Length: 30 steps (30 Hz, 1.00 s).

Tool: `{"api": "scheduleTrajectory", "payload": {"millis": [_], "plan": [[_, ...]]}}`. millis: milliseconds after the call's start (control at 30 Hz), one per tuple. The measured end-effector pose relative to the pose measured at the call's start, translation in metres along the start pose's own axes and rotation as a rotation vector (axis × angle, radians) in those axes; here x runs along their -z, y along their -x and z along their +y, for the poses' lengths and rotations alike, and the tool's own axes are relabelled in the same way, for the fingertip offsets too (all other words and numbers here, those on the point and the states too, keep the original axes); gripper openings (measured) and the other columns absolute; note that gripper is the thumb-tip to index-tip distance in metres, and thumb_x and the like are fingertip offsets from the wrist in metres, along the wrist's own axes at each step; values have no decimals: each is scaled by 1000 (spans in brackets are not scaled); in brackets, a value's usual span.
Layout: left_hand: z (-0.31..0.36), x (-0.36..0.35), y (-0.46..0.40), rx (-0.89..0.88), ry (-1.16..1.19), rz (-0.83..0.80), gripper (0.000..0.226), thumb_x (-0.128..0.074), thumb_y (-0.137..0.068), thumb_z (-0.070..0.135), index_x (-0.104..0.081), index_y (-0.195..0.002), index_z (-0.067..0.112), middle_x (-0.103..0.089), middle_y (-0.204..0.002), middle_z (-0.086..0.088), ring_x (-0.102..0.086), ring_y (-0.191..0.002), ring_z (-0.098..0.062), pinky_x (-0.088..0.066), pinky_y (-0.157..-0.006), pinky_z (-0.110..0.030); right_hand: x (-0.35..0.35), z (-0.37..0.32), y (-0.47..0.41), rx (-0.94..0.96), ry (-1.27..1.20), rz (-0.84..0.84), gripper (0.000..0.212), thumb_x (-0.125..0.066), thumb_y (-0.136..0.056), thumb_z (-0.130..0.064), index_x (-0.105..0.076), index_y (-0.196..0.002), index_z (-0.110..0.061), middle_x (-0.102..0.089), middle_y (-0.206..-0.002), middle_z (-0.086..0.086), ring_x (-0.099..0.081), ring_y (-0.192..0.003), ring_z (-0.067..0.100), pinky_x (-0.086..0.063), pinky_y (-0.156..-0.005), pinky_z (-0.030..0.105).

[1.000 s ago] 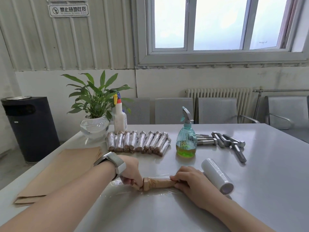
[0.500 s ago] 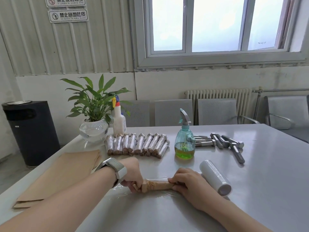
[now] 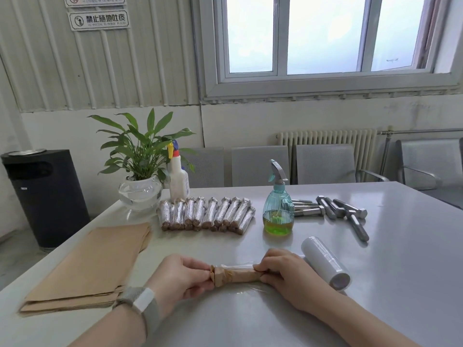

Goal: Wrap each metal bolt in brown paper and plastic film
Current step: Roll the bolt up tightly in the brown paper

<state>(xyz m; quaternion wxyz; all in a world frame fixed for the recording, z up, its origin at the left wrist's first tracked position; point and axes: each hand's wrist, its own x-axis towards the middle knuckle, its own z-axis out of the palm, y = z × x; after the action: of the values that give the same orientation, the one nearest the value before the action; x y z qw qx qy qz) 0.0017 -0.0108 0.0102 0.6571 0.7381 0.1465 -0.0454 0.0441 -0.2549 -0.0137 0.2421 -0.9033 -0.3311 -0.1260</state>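
While film is going on, both hands are pinching the paper-wrapped bolt (image 3: 235, 275) by its ends | left hand (image 3: 181, 278), right hand (image 3: 285, 274) curled tight, keeping it steady | lying on the surface (image 3: 400, 259) near the film roll (image 3: 325, 262)

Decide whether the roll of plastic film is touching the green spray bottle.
Apart. The head view shows bare table between the roll of plastic film and the green spray bottle, which stands farther back.
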Motion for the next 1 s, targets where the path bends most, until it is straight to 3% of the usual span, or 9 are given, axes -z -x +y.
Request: {"api": "scheduleTrajectory", "payload": {"millis": [167,267,400,533,600,733,833,933,1000], "plan": [[-17,-15,7,-256,-141,192,15,-67,-84,-5,-74,-78,6,-75,-75,-10,-73,-69,-21,-54,-58,-22,0,-1,0,-5,-5,2,20,-66,-91,-24,-73,-110,-25,-60,-101,-12,-54,-99,6,-32,-84,8],[-23,-23,15,-477,-448,329,15,-69,-84,11,-76,-76,22,-73,-71,10,-68,-73,-7,-51,-70,-22,0,-1,0,-8,-15,7,19,-67,-90,-24,-73,-109,-25,-57,-96,-15,-52,-95,3,-31,-81,5],[-25,-32,18,-667,-932,399,17,-51,-96,27,-68,-99,26,-66,-95,7,-61,-93,-12,-45,-82,-28,-2,-1,0,-6,-35,19,19,-69,-88,-22,-74,-106,-24,-52,-90,-21,-45,-85,-5,-31,-78,2],[-24,-39,23,-929,-1257,416,18,-49,-72,7,-60,-62,18,-54,-61,-1,-56,-50,-21,-46,-46,-29,-3,0,-1,-9,-26,14,18,-69,-89,-22,-74,-106,-26,-50,-88,-23,-45,-82,-13,-31,-77,1],[-25,-41,26,-1031,-1396,495,28,-37,-66,4,-57,-55,18,-50,-54,0,-50,-43,-18,-42,-43,-26,-4,0,-1,-12,-31,10,18,-69,-89,-23,-74,-106,-26,-51,-89,-24,-43,-80,-20,-31,-77,1],[-25,-53,29,-947,-1601,537,35,-32,-64,0,-61,-49,14,-49,-49,-2,-48,-41,-18,-42,-44,-23,-4,-1,-2,-7,-19,8,18,-69,-89,-22,-74,-106,-26,-51,-89,-22,-43,-79,-16,-31,-76,1],[-24,-59,43,-745,-1597,375,34,-36,-65,4,-69,-57,6,-54,-53,-5,-53,-44,-20,-45,-46,-24,-3,-3,-1,5,8,1,19,-67,-90,-23,-74,-108,-26,-51,-91,-20,-47,-86,-7,-30,-76,1],[-18,-42,35,-611,-1358,253,29,-44,-82,10,-64,-102,15,-61,-93,-10,-63,-83,-26,-48,-72,-31,-1,-4,1,4,27,-11,20,-66,-91,-25,-73,-109,-28,-50,-90,-22,-54,-94,1,-29,-77,1],[-7,-17,28,-461,-945,19,19,-42,-96,18,-60,-95,22,-64,-99,-5,-62,-89,-20,-44,-75,-28,-1,-3,1,-2,33,-9,20,-66,-91,-26,-73,-110,-30,-49,-90,-23,-55,-96,3,-29,-77,1]]}}
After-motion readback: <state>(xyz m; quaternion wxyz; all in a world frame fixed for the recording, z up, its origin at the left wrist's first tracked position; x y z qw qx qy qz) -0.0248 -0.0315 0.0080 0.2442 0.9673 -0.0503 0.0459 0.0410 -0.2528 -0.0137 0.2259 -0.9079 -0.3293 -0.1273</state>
